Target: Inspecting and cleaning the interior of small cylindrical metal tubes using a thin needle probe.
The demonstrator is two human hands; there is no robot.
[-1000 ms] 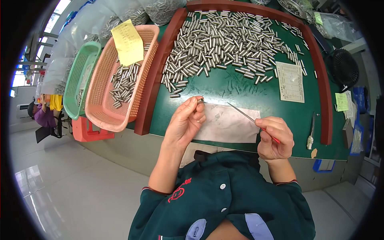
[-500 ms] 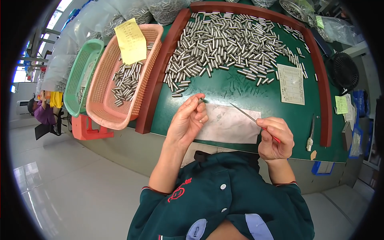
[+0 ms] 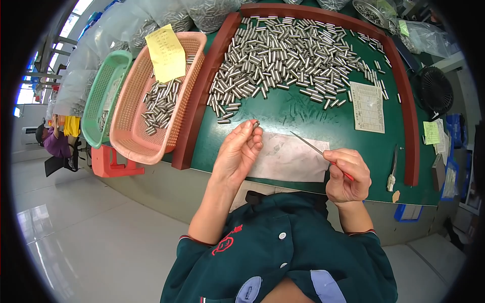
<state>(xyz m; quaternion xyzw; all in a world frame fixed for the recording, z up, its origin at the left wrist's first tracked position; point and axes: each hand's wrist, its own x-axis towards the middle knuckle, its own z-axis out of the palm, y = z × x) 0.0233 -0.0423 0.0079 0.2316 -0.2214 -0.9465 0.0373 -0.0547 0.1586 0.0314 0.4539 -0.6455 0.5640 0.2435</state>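
Between the thumb and fingertips of my left hand is a small metal sleeve, its end showing. My right hand is closed round the red handle of a needle file, whose thin dark blade points up and left toward the sleeve without touching it. Below both hands a smudged whitish cloth or paper sheet lies on the green table. Farther off, a wide heap of shiny metal cylinders covers the back of the tabletop.
Dark red rails border the table. To the left stand a pink basket holding cylinders under a yellow note, and a green basket. A printed sheet, a white-handled tool and a black fan are right.
My left hand has shifted very slightly, and the sleeve in its fingertips has turned a little. The file and my right hand stay almost where they were.
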